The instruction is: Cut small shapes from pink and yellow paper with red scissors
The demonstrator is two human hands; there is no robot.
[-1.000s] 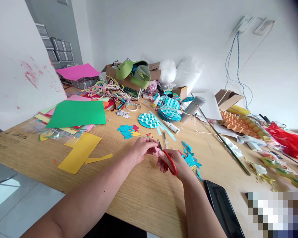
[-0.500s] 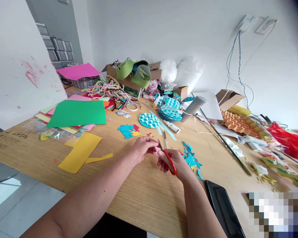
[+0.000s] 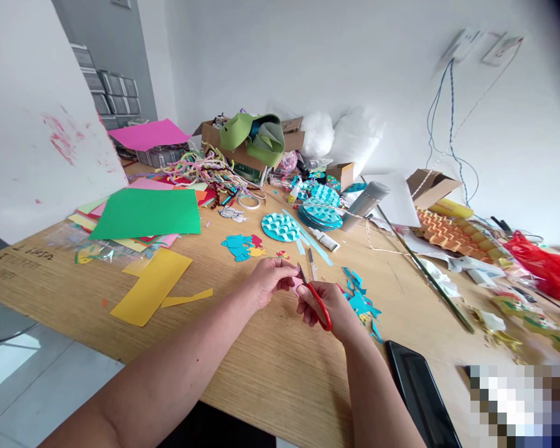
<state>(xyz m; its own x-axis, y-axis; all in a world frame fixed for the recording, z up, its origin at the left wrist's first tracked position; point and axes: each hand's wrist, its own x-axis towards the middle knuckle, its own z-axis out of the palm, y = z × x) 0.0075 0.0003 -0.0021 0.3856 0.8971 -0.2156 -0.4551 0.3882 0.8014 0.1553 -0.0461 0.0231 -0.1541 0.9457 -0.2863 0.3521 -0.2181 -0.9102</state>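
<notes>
My right hand (image 3: pixel 325 303) is closed round the red handles of a pair of scissors (image 3: pixel 324 308), whose blades point up and to the left. My left hand (image 3: pixel 274 280) pinches a small piece of pink paper (image 3: pixel 297 285) close to the blades; much of the paper is hidden by fingers. Just beyond the hands lies a pen (image 3: pixel 312 264). Blue paper cut-outs (image 3: pixel 237 246) with small red and yellow ones lie to the left, and blue paper scraps (image 3: pixel 361 303) lie right of my right hand.
Green paper (image 3: pixel 147 213) tops a stack at left, near yellow paper (image 3: pixel 152 286). Blue wavy paper discs (image 3: pixel 280 227), a glue bottle (image 3: pixel 325 239) and a grey cylinder (image 3: pixel 364 205) stand or lie beyond. A phone (image 3: pixel 420 389) lies at right, below a long green stick (image 3: pixel 429 283).
The view has shifted very slightly. Both hands, the scissors and the pink paper stay in almost the same place.
</notes>
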